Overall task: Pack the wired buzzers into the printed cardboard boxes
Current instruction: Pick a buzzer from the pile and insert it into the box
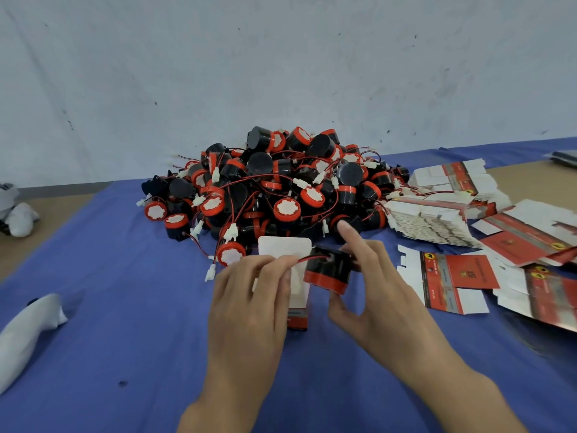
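My left hand [249, 295] grips open box [285, 250]; right hand [377, 289] clamps buzzer [327, 271], not yet inside. Pile [274, 189] at 12 o'clock, flats [452, 276] at 2: unpacked.

Nothing printed is legible. The flattened red and grey cardboard boxes [452, 276] on the bench carry small lines of lettering and round yellow badges [429, 256], all too blurred to read.

Bare forearms reach in from below. The left hand [249, 295] lies palm down, fingers curled over the printed box [299, 307]; the right hand [374, 285] grips a buzzer [327, 273] between thumb and fingers (index finger raised straight).
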Demonstrator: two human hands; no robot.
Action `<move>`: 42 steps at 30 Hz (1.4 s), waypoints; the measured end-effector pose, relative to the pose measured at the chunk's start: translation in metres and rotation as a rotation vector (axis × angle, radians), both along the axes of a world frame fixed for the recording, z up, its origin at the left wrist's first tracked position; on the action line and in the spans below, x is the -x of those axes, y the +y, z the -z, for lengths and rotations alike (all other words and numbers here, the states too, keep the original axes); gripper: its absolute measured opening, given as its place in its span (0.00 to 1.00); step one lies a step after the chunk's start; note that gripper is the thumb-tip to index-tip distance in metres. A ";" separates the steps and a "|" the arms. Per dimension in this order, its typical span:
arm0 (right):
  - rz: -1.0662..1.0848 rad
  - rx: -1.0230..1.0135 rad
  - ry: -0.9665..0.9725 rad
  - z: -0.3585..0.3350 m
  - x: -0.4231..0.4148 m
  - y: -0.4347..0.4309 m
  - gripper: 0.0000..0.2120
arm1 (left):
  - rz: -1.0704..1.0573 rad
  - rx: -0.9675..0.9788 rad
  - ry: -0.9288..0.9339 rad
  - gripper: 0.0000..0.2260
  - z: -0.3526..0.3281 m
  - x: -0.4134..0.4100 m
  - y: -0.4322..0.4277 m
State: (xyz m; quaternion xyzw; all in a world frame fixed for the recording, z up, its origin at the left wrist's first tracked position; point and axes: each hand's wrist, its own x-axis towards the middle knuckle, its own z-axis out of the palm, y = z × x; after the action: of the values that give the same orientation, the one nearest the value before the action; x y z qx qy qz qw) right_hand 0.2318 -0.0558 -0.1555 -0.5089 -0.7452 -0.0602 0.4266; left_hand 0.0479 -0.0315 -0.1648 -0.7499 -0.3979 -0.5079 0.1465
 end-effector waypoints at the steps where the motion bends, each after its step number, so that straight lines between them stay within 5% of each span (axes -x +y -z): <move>1: -0.002 0.022 -0.007 0.001 0.002 -0.002 0.45 | 0.036 0.026 -0.014 0.10 0.000 0.000 -0.002; 5: -0.068 0.086 0.043 0.006 0.007 -0.007 0.44 | 0.147 0.030 -0.001 0.09 -0.001 -0.004 -0.007; 12: -0.145 0.075 0.262 0.000 0.014 -0.012 0.22 | 0.219 0.088 -0.040 0.09 -0.009 -0.004 -0.009; 22: -0.299 0.196 0.509 -0.010 0.023 -0.020 0.17 | 0.306 0.328 -0.325 0.10 -0.017 -0.004 -0.006; 32: -0.347 0.178 1.027 -0.009 0.040 -0.019 0.15 | 0.418 0.559 -0.538 0.10 -0.009 -0.020 -0.020; 42: -0.318 0.100 1.092 -0.005 0.049 -0.008 0.18 | 0.561 0.770 -0.834 0.13 -0.016 -0.037 -0.024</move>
State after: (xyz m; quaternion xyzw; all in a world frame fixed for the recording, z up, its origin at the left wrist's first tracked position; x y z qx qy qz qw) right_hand 0.1824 -0.0638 -0.1504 -0.3674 -0.4858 0.3118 0.7293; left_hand 0.0849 -0.0553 -0.1484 -0.5637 -0.3643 -0.5968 -0.4398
